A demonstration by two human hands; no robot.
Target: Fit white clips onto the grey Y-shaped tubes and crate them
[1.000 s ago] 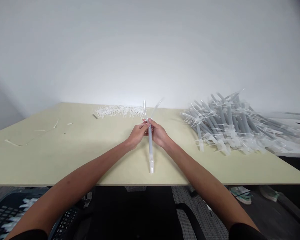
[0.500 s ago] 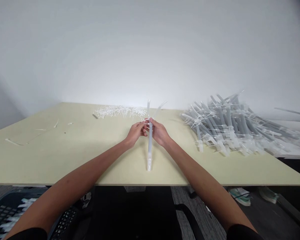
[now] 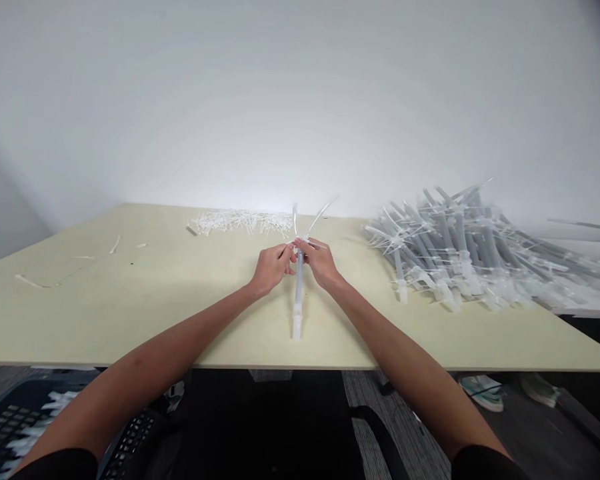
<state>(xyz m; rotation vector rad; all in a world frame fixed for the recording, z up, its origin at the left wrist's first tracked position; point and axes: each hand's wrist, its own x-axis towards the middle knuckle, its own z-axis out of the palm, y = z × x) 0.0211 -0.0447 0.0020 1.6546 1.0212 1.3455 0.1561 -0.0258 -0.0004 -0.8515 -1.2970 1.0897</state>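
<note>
A clear, greyish plastic tube [image 3: 299, 283] stands out toward me above the table, a translucent connector at its near end and two thin clear branches spreading at its far end. My right hand [image 3: 321, 261] is closed round the tube's far part, thumb and fingers pinching at the branch joint. My left hand [image 3: 273, 267] is closed beside it, its fingertips pinching a thin white cable tie at the same joint. Most of the tie is hidden by the fingers. Behind my hands lies a spread of white cable ties [image 3: 243, 221].
To the right is a large heap of similar tube assemblies [image 3: 460, 240]. A small grey strip [image 3: 191, 231] and loose white scraps [image 3: 30, 281] lie on the left of the table [image 3: 130, 320]. Below left, a dark basket [image 3: 10, 400] holds white pieces. A shoe [image 3: 483, 393] shows under the table.
My right thumb and fingers have shifted slightly at the joint, and the tube's branches have tilted a little. Both hands stay together there. The view has moved slightly.
</note>
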